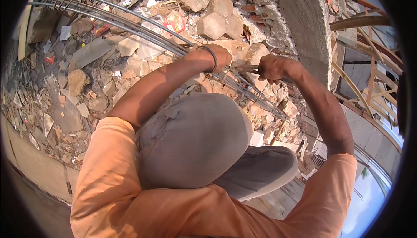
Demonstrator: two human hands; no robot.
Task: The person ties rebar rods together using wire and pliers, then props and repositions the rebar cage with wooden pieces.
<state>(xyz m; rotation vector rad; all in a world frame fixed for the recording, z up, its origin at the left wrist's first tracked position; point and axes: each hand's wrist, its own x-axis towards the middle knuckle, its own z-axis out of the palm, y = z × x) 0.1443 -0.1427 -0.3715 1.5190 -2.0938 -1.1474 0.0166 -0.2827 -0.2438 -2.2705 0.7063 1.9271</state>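
Observation:
A bundle of long steel reinforcing bars [145,30] runs from the upper left down toward the lower right, over the rubble. My left hand [217,56] is closed around the bars near their middle, its fingers partly hidden; a dark band circles the wrist. Just to the right, my right hand [273,68] grips the handles of metal pincers [248,68]. Their jaws point left at the bars, close beside my left hand. Whether the jaws are closed on a tie wire is too small to tell. Several dark wire ties or rings [69,0] wrap the bars at the far left end.
Broken stones and brick rubble [93,88] cover the ground, with bits of litter. A rough concrete and brick wall [299,16] rises at the upper right. Bent bars and wooden strips [369,64] stand beyond it. My bent knees [195,138] are close below the bars.

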